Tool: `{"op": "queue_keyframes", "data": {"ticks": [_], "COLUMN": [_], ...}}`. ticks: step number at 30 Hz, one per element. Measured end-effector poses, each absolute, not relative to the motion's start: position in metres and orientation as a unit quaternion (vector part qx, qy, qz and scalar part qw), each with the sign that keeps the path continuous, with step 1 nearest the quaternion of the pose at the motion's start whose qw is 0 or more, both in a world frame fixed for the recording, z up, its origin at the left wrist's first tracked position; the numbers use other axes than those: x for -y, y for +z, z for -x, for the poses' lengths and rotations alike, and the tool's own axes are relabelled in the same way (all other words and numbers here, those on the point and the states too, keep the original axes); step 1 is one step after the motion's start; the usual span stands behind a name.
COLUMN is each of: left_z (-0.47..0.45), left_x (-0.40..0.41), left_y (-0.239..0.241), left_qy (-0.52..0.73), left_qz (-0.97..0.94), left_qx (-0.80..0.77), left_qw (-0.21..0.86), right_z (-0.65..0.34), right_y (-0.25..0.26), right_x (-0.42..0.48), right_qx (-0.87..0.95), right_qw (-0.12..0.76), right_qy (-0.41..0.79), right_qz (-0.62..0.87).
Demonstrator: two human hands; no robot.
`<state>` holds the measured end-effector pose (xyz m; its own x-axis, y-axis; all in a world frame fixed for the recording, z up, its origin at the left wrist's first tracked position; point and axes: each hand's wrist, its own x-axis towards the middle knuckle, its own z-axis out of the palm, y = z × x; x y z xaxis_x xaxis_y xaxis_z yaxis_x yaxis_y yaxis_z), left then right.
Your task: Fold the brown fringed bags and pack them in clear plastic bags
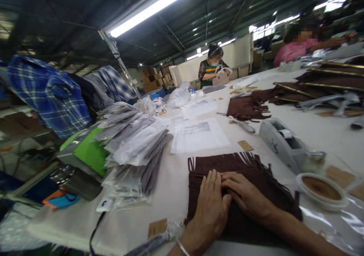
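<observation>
A dark brown fringed cloth piece [261,225] lies folded on the white-covered table in front of me. My left hand [212,203] rests flat on it, fingers stretched forward and side by side. Beside it, my right hand [244,193] presses on the same cloth, its fingertips meeting the left fingers. Its fingers are extended, with some of the undersides hidden. Fringe strips show along the cloth's far and right edges. Close to my left wrist are a small brown card tag [157,228] and a plastic-wrapped strap [150,244].
Left of the cloth rises a stack of plastic-bagged grey items [136,146], beside a metal flask [76,182]. Printed sheets [200,135] lie ahead. At right stand a tape dispenser [284,146] and a round white tub [322,191]. More brown fringed pieces [247,105] lie beyond; two people work farther back.
</observation>
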<state>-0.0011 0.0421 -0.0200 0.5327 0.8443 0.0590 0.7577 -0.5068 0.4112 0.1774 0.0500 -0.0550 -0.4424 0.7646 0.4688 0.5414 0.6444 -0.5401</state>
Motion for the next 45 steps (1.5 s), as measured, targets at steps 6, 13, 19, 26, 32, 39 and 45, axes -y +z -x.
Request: {"op": "queue_keyframes", "data": {"ticks": [6,13,19,26,32,39,45], "left_z": [0.047,0.086,0.039,0.047,0.077,0.029,0.021], "left_x": [-0.036,-0.054,-0.042,-0.028,-0.085,-0.056,-0.053], "left_y": [-0.002,-0.021,-0.024,0.007,-0.016,-0.026,-0.043], "left_qy": [0.314,0.194,0.238,0.251,0.123,0.071,0.128], "left_qz": [-0.810,-0.782,-0.839,-0.871,-0.789,-0.871,-0.893], "left_qx": [-0.466,-0.589,-0.478,-0.366,-0.585,-0.468,-0.425], "left_qw": [0.167,0.062,0.106,0.211,0.141,0.131,0.071], "right_z": [-0.177,-0.177,-0.177,-0.178,-0.177,-0.175,-0.172], "right_y": [-0.057,-0.056,-0.059,-0.059,-0.054,-0.055,-0.047], "right_x": [-0.050,-0.049,-0.050,-0.049,-0.049,-0.049,-0.052], "right_qx": [0.825,0.815,0.822,0.814,0.817,0.815,0.808], "right_qw": [0.376,0.394,0.382,0.398,0.394,0.386,0.382], "right_qy": [0.143,0.145,0.145,0.154,0.152,0.165,0.194], "right_qz": [0.397,0.398,0.397,0.394,0.393,0.400,0.405]}}
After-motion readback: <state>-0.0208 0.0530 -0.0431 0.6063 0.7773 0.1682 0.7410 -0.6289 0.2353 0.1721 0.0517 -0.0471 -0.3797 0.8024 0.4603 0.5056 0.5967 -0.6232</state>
